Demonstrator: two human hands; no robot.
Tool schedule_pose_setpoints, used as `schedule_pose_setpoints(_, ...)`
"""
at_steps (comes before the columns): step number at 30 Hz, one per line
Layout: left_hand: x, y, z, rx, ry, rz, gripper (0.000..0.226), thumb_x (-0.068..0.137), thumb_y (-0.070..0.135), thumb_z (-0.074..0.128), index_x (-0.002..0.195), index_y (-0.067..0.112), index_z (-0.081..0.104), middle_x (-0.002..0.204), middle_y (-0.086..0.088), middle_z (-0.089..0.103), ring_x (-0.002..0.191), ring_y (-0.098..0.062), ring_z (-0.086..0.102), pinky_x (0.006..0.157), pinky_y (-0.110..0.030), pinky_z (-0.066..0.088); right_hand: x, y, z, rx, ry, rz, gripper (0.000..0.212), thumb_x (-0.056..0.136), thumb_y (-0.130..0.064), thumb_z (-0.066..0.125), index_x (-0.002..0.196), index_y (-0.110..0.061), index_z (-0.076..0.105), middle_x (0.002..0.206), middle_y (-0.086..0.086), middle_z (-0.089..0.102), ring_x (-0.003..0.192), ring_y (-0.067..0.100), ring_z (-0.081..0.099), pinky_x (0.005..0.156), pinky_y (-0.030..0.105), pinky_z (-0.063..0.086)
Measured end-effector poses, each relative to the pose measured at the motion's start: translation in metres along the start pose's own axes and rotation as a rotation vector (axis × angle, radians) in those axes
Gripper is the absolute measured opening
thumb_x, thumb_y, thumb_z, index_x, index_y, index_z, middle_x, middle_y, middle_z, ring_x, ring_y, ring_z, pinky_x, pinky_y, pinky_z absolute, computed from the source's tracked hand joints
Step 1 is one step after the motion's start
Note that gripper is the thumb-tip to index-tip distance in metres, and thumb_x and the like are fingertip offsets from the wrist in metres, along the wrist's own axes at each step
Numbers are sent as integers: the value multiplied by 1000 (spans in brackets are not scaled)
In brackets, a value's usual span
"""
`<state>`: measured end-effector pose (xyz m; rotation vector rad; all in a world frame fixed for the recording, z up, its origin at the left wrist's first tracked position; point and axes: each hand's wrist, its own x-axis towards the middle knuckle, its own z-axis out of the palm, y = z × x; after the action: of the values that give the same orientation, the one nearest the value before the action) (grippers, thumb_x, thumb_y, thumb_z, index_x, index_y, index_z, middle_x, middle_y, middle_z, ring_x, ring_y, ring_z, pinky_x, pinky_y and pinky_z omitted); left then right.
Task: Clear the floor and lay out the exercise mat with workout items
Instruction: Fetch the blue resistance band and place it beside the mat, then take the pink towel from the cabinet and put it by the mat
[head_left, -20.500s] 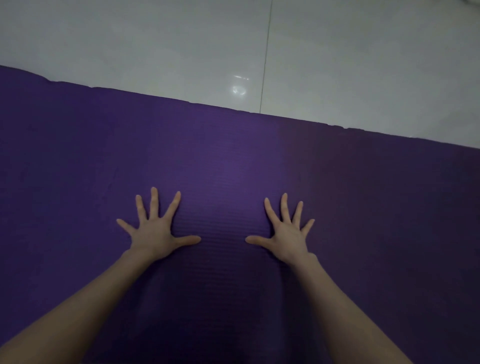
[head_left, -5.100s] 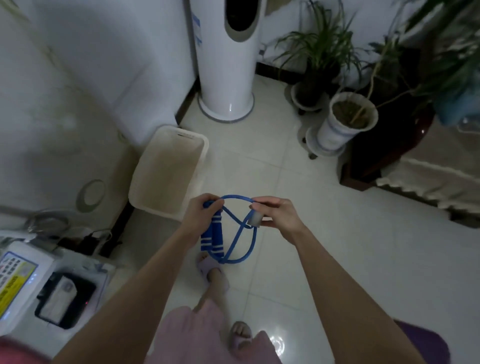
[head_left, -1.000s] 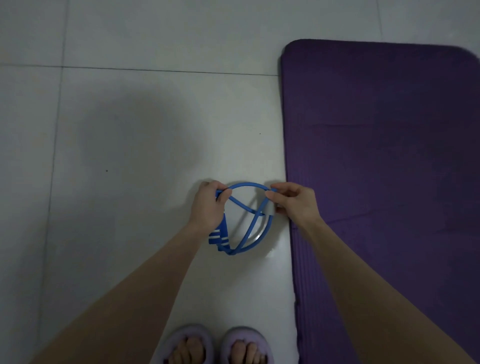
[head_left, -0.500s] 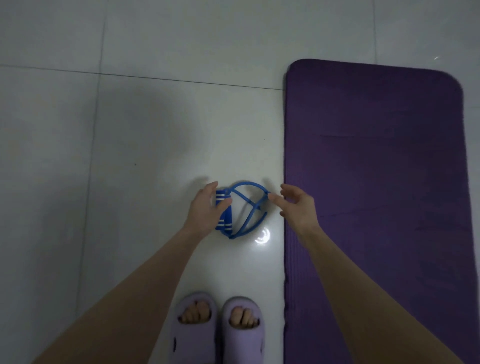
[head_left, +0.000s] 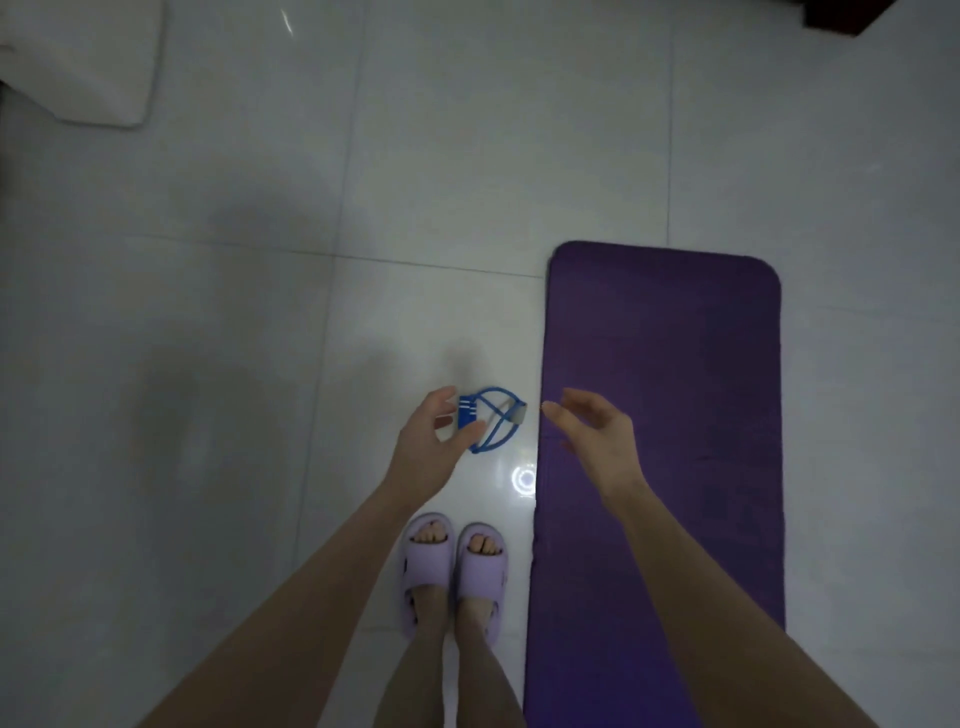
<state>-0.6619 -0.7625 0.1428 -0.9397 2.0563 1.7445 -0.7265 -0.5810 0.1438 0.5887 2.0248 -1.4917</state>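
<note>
Both loose, empty: L hand, R hand flank crossed blue tube band; glossy tile, matte purple mat below R.

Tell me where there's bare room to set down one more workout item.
The purple mat is bare beyond the right hand. Open floor tiles lie left of the blue resistance band. Crowded: the strip between band, slippers and mat edge.

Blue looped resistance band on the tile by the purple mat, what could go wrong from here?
1. The blue looped resistance band lies on glossy white tile floor just ahead of the lilac slippers; a forward step could catch or slide on it.
2. It sits beside the purple exercise mat, not on it, so the layout may count as unfinished.
</note>
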Motion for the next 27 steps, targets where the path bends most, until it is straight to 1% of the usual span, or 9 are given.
schedule_pose_setpoints(2,-34,44,-14,-44,14,25,52,82,14,70,130,9,49,114,-4,56,103,-16,55,78,-14,41,-38,-36,-11,8,-3,-45,35,80,-27,75,111,-18,63,114,-1,64,102,11,60,66,20,51)
schedule_pose_setpoints(5,-91,102,-39,-99,65,77,49,82,12,70,127,9,51,115,-9,58,103,-19,56,71,-2,42,-95,-87,-24,12,-22,-108,29,83,-21,71,111,-19,62,112,0,64,103,13,60,68,21,52)
schedule_pose_setpoints(8,-143,147,-63,-151,125,156,43,82,12,70,121,15,54,113,-8,59,100,-17,58,72,-2,43,-143,-134,-33,37,-39,-203,27,85,-18,69,112,-16,63,110,3,65,103,15,61,75,29,54)
schedule_pose_setpoints(11,-188,174,-84,-216,199,200,39,82,12,70,116,21,53,112,-8,60,97,-15,59,72,-3,43,-182,-176,-35,72,-95,-298,23,87,-16,66,110,-16,64,110,6,66,90,3,64,70,23,55)
schedule_pose_setpoints(13,-209,184,-93,-248,246,217,39,82,14,70,116,23,53,110,-4,61,95,-11,59,72,-3,43,-200,-197,-29,102,-136,-339,23,88,-14,65,111,-14,64,109,6,67,86,1,64,69,21,55)
schedule_pose_setpoints(16,-238,194,-113,-307,339,250,40,80,17,72,115,27,53,107,3,61,95,-7,59,73,-4,43,-226,-231,-8,106,-224,-388,24,87,-14,65,111,-14,64,105,0,67,88,4,64,73,27,56)
schedule_pose_setpoints(19,-253,204,-137,-352,441,265,43,78,17,74,114,29,53,106,6,62,97,-5,59,79,-14,47,-246,-260,23,78,-322,-438,22,87,-15,66,110,-17,65,102,-6,67,91,8,64,77,30,57)
schedule_pose_setpoints(21,-260,209,-156,-365,493,262,43,78,20,74,114,31,53,106,10,61,99,-3,59,80,-17,46,-255,-277,43,48,-384,-460,21,88,-15,65,108,-18,64,101,-8,67,93,11,64,78,30,57)
schedule_pose_setpoints(27,-268,214,-214,-431,638,268,42,79,23,73,116,31,53,107,8,62,99,-3,59,82,-17,45,-272,-314,108,-30,-508,-509,19,88,-14,64,107,-17,64,99,-8,66,97,16,64,80,32,56)
